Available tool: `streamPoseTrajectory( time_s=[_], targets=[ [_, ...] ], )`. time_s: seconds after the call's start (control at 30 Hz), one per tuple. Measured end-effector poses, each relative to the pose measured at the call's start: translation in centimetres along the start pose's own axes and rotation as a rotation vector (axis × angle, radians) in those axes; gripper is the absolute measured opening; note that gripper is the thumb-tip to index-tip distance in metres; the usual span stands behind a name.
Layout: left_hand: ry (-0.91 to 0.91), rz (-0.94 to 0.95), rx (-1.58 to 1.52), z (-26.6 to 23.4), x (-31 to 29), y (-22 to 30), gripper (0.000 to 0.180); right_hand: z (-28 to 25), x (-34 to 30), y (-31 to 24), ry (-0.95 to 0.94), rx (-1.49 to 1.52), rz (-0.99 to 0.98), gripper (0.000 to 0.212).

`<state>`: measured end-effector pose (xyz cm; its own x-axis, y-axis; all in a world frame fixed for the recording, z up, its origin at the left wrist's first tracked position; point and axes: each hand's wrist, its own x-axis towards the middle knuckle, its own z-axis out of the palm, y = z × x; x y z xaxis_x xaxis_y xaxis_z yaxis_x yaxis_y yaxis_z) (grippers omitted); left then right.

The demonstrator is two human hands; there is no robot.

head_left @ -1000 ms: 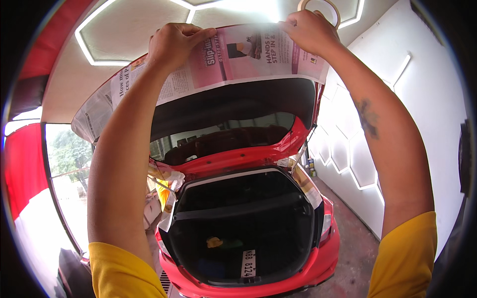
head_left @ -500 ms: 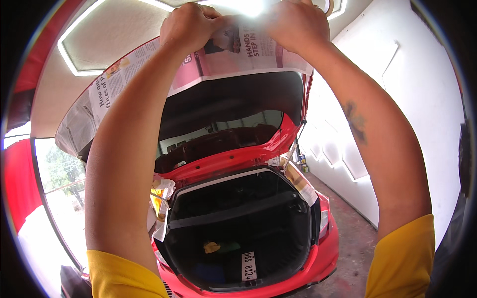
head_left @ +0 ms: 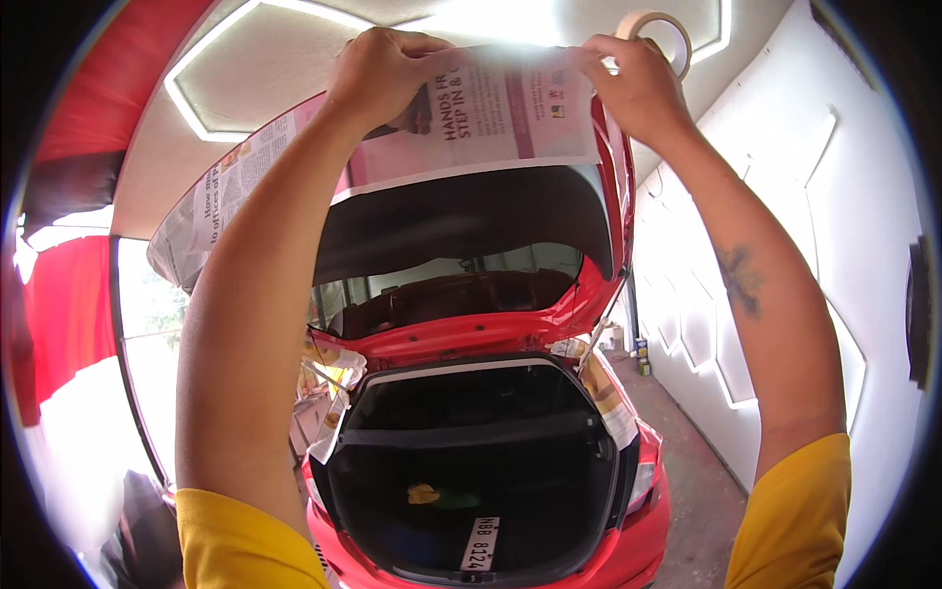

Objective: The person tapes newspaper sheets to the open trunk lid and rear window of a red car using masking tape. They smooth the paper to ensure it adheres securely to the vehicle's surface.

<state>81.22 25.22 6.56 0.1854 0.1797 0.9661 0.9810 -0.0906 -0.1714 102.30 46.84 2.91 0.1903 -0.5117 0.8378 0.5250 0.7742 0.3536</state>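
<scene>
Both my arms reach up to the raised tailgate (head_left: 471,339) of a red hatchback. A newspaper sheet (head_left: 491,118) lies over the tailgate's edge, its lower border hanging above the dark inner panel. My left hand (head_left: 385,79) is closed on the sheet's upper edge, fingertips pressed together. My right hand (head_left: 643,93) pinches at the upper right corner of the sheet. A roll of masking tape (head_left: 675,27) sits at the back of that hand, partly hidden by its fingers. More newspaper (head_left: 221,201) covers the tailgate's left side, partly behind my left arm.
Below is the open boot (head_left: 392,501), holding a licence plate (head_left: 481,545) and a yellowish cloth (head_left: 423,494). Newspaper (head_left: 608,402) also covers the right rear pillar. A white wall (head_left: 785,236) runs along the right, with cans (head_left: 643,358) at its foot. Red fabric (head_left: 69,314) hangs at left.
My right hand has moved right, apart from the left, and the tape roll shows more fully. Both hands appear lower. The view has shifted, so more of the ceiling lights show.
</scene>
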Motion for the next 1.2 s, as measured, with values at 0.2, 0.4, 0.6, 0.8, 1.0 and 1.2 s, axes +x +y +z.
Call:
streamPoseTrajectory(
  time_s=[0.2, 0.4, 0.6, 0.8, 1.0, 1.2],
  targets=[
    [0.080, 0.063, 0.104, 2.3, 0.9, 1.2, 0.038, -0.3, 0.5, -2.7, -0.042, -0.171, -0.023, 0.023],
    [0.050, 0.008, 0.031, 3.2, 1.2, 2.3, 0.036, 0.2, 0.1, -2.3, -0.055, -0.185, 0.005, 0.025],
    [0.077, 0.045, 0.050, 4.3, 1.6, 4.1, 0.034, -0.1, 0.0, -4.3, -0.033, -0.149, 0.187, 0.033],
    [0.047, 0.035, 0.082, 5.1, 2.2, 4.9, 0.043, 0.1, -0.1, -4.7, -0.097, -0.104, 0.352, 0.044],
    [-0.008, -0.006, 0.198, 4.3, 2.3, 4.7, 0.048, 0.0, -0.3, -4.5, -0.280, 0.063, 0.665, 0.067],
    [-0.033, 0.020, 0.245, 4.6, 1.9, 6.9, 0.042, 2.2, -0.6, 1.1, -0.258, 0.516, 0.764, 0.071]
  ],
)
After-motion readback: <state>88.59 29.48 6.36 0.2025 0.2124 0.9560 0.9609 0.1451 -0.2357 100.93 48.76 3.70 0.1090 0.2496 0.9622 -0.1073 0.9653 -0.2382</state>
